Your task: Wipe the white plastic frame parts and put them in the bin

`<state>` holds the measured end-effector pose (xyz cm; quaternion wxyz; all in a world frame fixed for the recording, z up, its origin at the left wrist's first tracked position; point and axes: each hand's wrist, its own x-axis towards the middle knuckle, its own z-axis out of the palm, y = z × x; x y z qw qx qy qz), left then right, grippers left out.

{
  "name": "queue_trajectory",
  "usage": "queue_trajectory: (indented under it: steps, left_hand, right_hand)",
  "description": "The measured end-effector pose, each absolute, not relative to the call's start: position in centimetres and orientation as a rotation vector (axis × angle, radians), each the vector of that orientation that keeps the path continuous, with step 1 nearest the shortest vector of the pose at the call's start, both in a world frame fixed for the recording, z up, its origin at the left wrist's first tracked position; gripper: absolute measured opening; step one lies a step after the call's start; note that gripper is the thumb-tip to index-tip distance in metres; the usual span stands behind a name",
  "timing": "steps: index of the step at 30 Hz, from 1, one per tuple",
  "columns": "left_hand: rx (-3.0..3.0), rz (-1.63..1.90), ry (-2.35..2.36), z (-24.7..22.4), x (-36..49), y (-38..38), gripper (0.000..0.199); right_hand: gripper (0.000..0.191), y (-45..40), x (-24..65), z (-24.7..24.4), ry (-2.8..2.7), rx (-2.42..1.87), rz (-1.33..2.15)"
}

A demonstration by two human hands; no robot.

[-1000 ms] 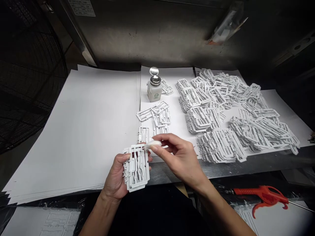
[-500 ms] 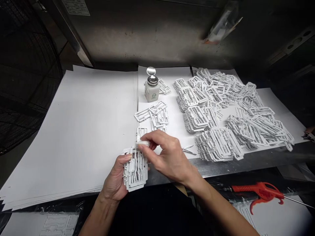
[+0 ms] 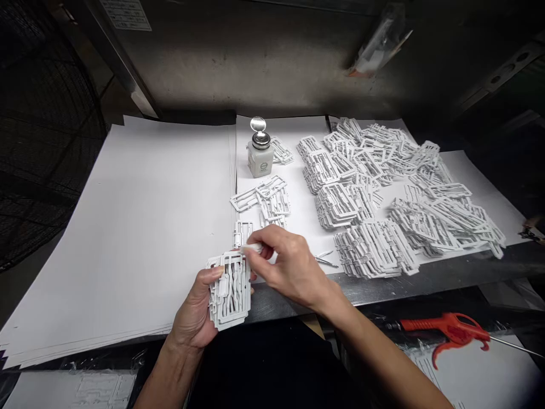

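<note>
Cradling a white plastic sprue frame (image 3: 227, 292) upright, the left hand (image 3: 189, 312) grips it from behind, seemingly leaving its face open to the right hand (image 3: 289, 267), whose fingers (image 3: 267, 250) pinch a white swab (image 3: 254, 247) against its top edge, above white paper sheets (image 3: 149, 227) near the desk's front edge (image 3: 426, 281).

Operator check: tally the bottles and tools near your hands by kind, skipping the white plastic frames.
Dispensing bottle: 1
Small metal pliers: 1
Red air blow gun: 1
Total: 3
</note>
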<state>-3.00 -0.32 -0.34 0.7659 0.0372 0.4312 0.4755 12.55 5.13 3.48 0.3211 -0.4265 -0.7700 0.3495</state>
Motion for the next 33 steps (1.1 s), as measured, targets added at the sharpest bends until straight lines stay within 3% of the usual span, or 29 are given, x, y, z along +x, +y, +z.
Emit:
queue_trajectory:
  steps: [4, 24, 33]
  left_hand:
    - [0.075, 1.006, 0.947, -0.2, -3.4, -0.3, 0.035]
    - [-0.007, 1.077, 0.977, -0.3, -2.8, 0.3, 0.026]
    - [-0.057, 1.082, 0.977, 0.1, -2.7, 0.8, 0.031]
  right_hand:
    - [0.006, 5.2, 14.2, 3.0, -1.948, -1.203, 0.926]
    - [0.006, 4.2, 13.4, 2.4, -1.866, -1.153, 0.926]
    - [0.007, 0.5, 14.5, 2.7, -2.000, -1.124, 1.215]
